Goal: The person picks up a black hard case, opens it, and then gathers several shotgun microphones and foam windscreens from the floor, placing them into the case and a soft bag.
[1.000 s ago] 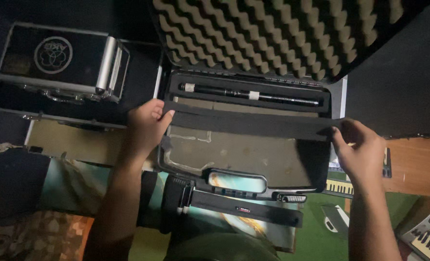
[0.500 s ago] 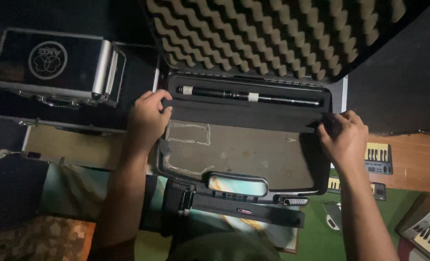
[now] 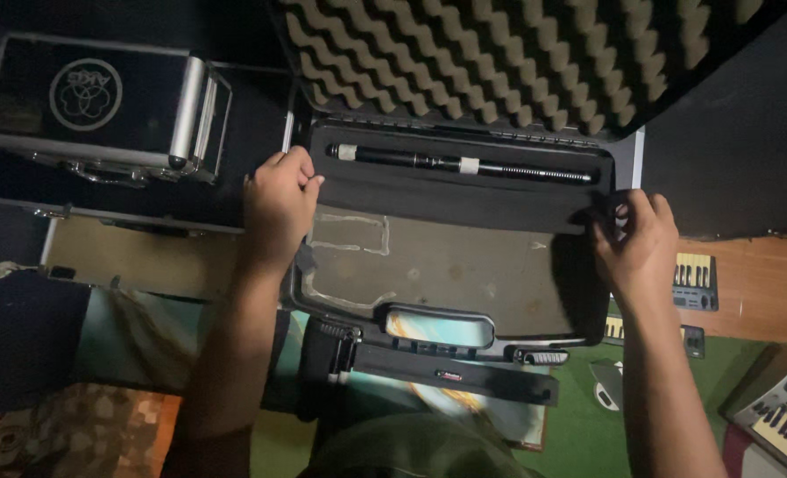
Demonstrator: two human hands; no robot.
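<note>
Left hand (image 3: 278, 202) and right hand (image 3: 638, 241) pinch ends of black foam insert (image 3: 464, 190) holding slim microphone (image 3: 460, 165) inside open case (image 3: 451, 274).

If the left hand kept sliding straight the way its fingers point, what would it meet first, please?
Probably the black foam insert that the left hand already grips at its end, then the long dark tube bedded in it; depth is hard to judge.
</note>
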